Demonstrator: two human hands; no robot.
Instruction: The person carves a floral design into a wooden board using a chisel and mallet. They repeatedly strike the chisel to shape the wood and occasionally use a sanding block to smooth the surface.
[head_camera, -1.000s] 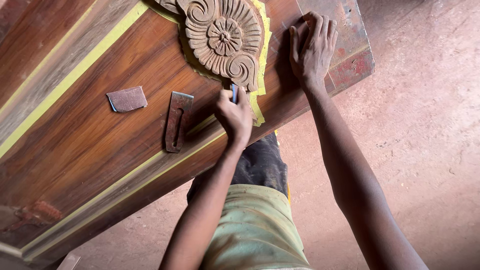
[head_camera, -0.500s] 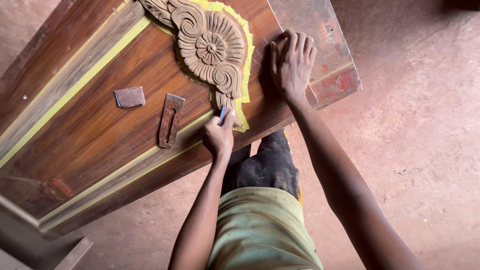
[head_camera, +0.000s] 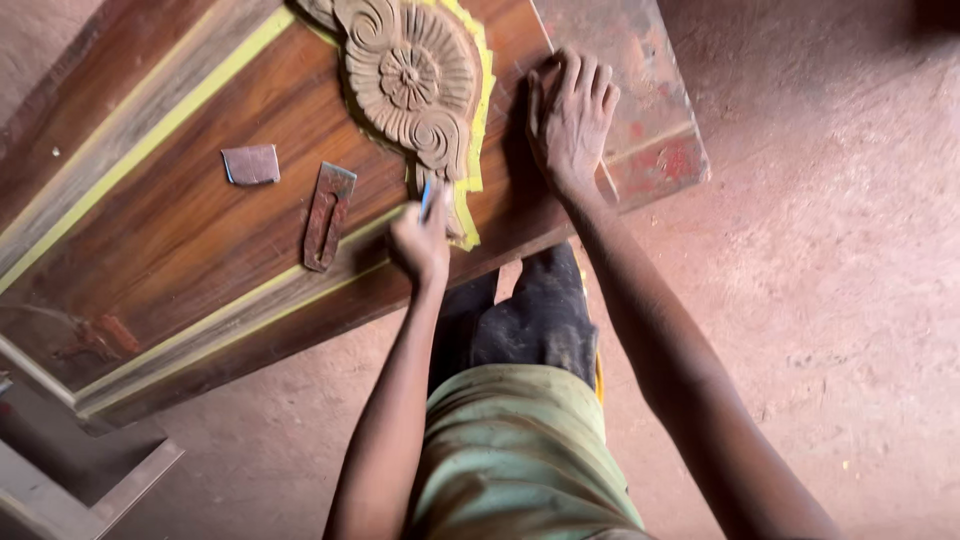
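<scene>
Since the earlier frame, the left hand (head_camera: 422, 237) had slid leftward along the lower edge of the carved wooden rosette (head_camera: 410, 78), and the right hand (head_camera: 572, 118) had stayed planted just beside the carving. Fingers of the left hand were closed around a small blue-tipped tool (head_camera: 427, 196), its tip touching the bottom scroll of the rosette where yellow masking tape (head_camera: 468, 190) bordered it, apparently to shield the dark wooden panel (head_camera: 190, 230). Fingers of the right hand lay spread and flat on the panel, seemingly to steady it. A rusty metal scraper (head_camera: 328, 216) and a scrap of sandpaper (head_camera: 250, 164) rested on the panel to the left, well apart from both hands. Both arms reached forward and down, the left wrist bent slightly, the right arm nearly straight.
</scene>
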